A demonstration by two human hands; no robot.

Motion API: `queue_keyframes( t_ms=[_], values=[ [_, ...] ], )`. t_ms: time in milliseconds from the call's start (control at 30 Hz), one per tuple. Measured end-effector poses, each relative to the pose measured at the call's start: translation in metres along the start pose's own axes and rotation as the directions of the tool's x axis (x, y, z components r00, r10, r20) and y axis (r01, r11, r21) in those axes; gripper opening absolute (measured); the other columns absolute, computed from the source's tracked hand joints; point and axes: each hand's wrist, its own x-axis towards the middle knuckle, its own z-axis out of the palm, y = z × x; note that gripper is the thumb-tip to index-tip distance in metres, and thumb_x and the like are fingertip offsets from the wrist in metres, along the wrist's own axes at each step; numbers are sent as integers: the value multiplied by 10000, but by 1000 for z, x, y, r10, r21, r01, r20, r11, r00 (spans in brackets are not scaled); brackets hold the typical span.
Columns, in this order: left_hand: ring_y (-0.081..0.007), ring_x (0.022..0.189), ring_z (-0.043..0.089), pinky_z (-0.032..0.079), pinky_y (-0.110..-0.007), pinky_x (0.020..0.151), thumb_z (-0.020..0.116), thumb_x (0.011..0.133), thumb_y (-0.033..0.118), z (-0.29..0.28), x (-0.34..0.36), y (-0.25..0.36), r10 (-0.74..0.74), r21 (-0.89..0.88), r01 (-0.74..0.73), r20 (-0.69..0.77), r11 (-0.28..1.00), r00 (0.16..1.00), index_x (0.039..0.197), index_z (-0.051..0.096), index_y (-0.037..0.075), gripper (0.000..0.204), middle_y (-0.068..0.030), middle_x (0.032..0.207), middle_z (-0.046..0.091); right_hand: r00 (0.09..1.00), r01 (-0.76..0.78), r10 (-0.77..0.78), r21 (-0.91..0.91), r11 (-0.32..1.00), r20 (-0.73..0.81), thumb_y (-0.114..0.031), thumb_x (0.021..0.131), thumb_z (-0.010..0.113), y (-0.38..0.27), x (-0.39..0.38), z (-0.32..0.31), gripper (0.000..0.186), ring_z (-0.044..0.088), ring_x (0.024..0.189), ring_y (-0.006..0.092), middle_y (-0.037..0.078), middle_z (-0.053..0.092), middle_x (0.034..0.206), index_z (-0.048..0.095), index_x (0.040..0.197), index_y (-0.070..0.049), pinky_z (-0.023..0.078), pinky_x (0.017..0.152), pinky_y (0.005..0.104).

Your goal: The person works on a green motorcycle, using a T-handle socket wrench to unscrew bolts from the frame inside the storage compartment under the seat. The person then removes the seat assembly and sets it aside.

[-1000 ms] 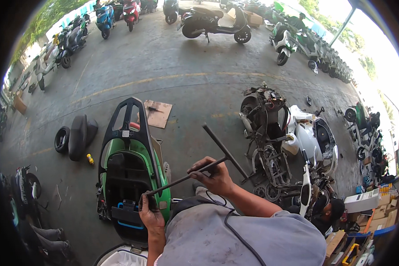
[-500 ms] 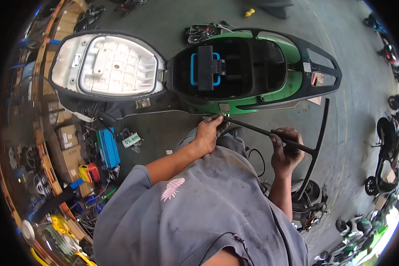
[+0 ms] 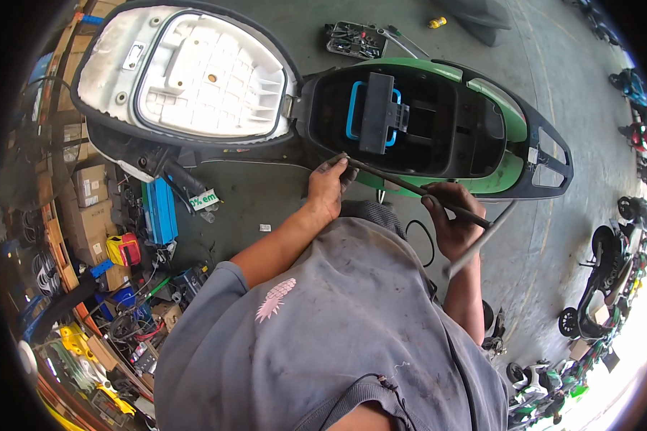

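Observation:
A dark T-handle wrench (image 3: 388,177) slants in front of me, its crossbar blurred at the right end. My left hand (image 3: 326,188) pinches the far tip of its shaft between thumb and fingers. Near the crossbar, my right hand (image 3: 453,224) is closed around the shaft. Just beyond both hands stands a green and black scooter (image 3: 503,176) with its seat (image 3: 212,79) swung up to the left, white underside showing. In the open black storage bin sits a dark block (image 3: 376,113) with a blue handle (image 3: 353,108). Whatever the wrench tip holds is too small to make out.
Shelving with cardboard boxes (image 3: 90,188), a blue case (image 3: 161,210) and cables lines the left. A tray of tools (image 3: 354,42) lies on the floor beyond the scooter, with a yellow bottle (image 3: 437,23) farther right. Several parked motorbikes (image 3: 598,280) stand along the right.
My view has shifted, and the scooter now appears closer. Both hands have come up toward the scooter's near side with the wrench, and its crossbar has turned.

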Motion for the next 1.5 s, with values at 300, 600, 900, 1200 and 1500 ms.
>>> queue_keyframes(
  t_ms=[300, 600, 900, 1200, 1500],
  values=[
    [-197, 843, 620, 553, -312, 767, 526, 914, 54, -19, 187, 36, -131, -133, 117, -100, 984, 986, 958, 588, 52, 76, -67, 881, 618, 949, -316, 316, 50, 948, 4, -166, 869, 621, 36, 95, 130, 224, 645, 813, 272, 171, 659, 863, 640, 969, 34, 489, 745, 334],
    [-293, 1158, 490, 354, -393, 998, 566, 895, 231, -14, 318, -2, -123, -121, 95, -247, 988, 961, 1239, 450, -46, 457, -188, 1229, 521, 955, -295, 290, -113, 949, -60, -118, 870, 585, 118, 122, 212, 185, 637, 922, 328, 187, 651, 983, 656, 997, -4, 494, 812, 370],
    [-314, 1225, 440, 307, -365, 1043, 567, 854, 232, -15, 326, -4, -105, -76, 93, -177, 993, 979, 1265, 391, -109, 562, -239, 1312, 451, 937, -348, 349, -131, 928, -17, -139, 865, 592, 124, 135, 209, 219, 639, 950, 332, 199, 652, 1009, 661, 1018, 2, 491, 839, 371],
    [-294, 1229, 438, 304, -366, 1047, 507, 915, 317, -24, 322, 8, -201, -100, 197, -27, 975, 979, 1259, 447, -64, 517, -194, 1314, 468, 947, -289, 318, -303, 908, 50, -164, 854, 593, 95, 205, 216, 222, 635, 893, 369, 209, 656, 947, 660, 969, 14, 501, 787, 379],
    [-270, 1133, 499, 395, -367, 948, 485, 948, 286, -23, 308, 31, -229, 8, 239, 331, 971, 915, 1203, 505, -34, 410, -159, 1213, 531, 858, -430, 507, -417, 801, 88, -148, 794, 530, 82, 275, 270, 214, 658, 903, 345, 218, 657, 915, 674, 865, -7, 525, 807, 423]
  ],
)
